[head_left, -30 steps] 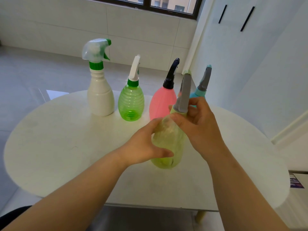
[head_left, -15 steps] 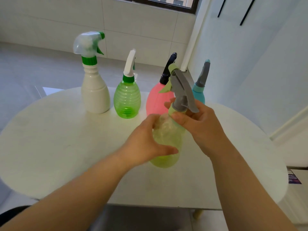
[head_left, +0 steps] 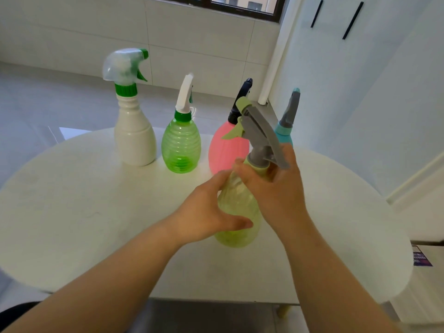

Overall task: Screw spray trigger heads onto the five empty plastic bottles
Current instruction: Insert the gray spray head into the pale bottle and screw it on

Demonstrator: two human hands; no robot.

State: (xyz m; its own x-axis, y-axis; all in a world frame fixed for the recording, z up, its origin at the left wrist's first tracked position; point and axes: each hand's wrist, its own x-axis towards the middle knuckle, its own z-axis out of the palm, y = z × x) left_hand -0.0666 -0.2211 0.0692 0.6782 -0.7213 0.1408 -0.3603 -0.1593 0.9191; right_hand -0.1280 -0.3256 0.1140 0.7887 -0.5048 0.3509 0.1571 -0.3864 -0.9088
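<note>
A pale yellow-green bottle [head_left: 236,212] stands on the white round table [head_left: 84,200]. My left hand [head_left: 206,215] is wrapped around its body. My right hand [head_left: 276,191] grips its collar just under the grey trigger head [head_left: 260,135], whose nozzle points up and to the left. Behind it stand a white bottle [head_left: 134,138] with a clear and green head, a green ribbed bottle [head_left: 181,145] with a white head, a pink bottle [head_left: 224,150] with a black head, and a teal bottle [head_left: 286,134] with a grey head, partly hidden.
The table's front edge runs just below my forearms and its right edge curves near a white wall. A tiled floor and a low window lie beyond the bottles. A small purple-printed item [head_left: 421,258] sits low at the right.
The grey trigger head has turned on the yellow-green bottle, from narrow edge-on to nozzle pointing up-left. My right hand has shifted around the collar. The left hand keeps its hold.
</note>
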